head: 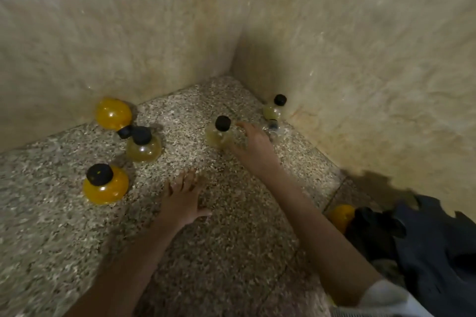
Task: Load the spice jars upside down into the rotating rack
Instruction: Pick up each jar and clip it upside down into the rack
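Near the far corner, my right hand [253,145] nears the jar [221,135], fingers spread; I should grip its body, not the cap [222,123]. My left hand [183,198] rests flat, spread.

Bare speckled floor [231,234] open before us in the middle, tipped orange jar [113,113], pale jar [143,148] and capped orange jar [105,189] crowding the left, centre jar [217,137] and corner jar [272,110] hemming our right hand [255,147], walls [360,59] closing the far corner, dark cloth [425,239] at right.
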